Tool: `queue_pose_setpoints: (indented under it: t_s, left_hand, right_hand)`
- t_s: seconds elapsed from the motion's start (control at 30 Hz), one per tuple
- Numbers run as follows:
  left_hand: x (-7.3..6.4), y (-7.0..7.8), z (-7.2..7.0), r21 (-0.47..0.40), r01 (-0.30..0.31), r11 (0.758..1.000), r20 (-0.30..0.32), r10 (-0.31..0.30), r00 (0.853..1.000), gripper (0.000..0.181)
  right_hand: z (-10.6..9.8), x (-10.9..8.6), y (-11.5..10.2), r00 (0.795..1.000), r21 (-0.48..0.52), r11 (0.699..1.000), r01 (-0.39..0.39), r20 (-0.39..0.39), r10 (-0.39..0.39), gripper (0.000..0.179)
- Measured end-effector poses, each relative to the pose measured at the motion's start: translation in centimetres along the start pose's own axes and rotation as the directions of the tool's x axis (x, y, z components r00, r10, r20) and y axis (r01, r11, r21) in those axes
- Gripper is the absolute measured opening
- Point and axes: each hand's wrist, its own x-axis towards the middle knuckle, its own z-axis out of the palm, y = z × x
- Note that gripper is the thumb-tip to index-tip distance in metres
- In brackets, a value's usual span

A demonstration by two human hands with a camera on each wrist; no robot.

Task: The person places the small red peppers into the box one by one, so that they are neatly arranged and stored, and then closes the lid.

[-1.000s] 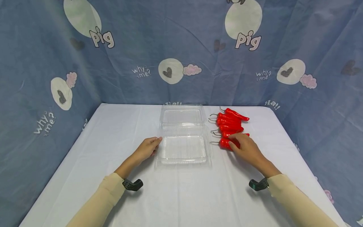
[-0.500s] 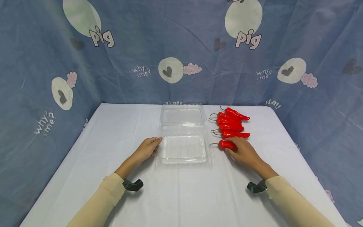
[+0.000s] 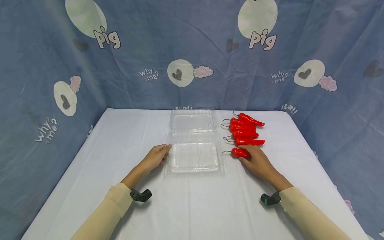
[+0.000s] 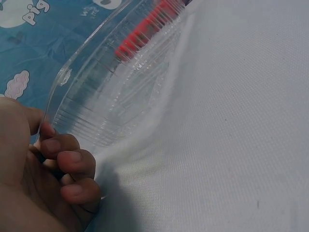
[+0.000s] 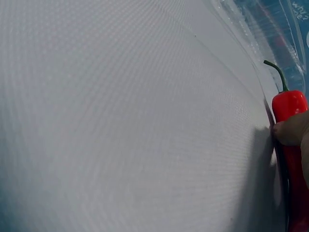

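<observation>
The left hand [image 3: 156,157] pinches the left rim of the clear plastic clamshell container [image 3: 193,156], which lies unfolded on the white-covered worktop [image 3: 192,206]. The right hand [image 3: 257,162] grips one red chili pepper [image 3: 240,152] between thumb and fingers. This pepper is to the right of the container, its stem towards it; the other red peppers [image 3: 244,134] lie in a group just behind.
</observation>
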Motion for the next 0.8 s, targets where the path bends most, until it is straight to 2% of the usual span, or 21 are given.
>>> queue_pose_setpoints:
  t_s: [0.8]
  left_hand:
    - [-0.02,0.19,0.00,0.006,0.014,1.000,0.008,-0.014,1.000,0.051]
  right_hand:
    - [-0.93,0.05,-0.09,0.999,0.068,0.997,-0.026,-0.031,0.028,0.062]
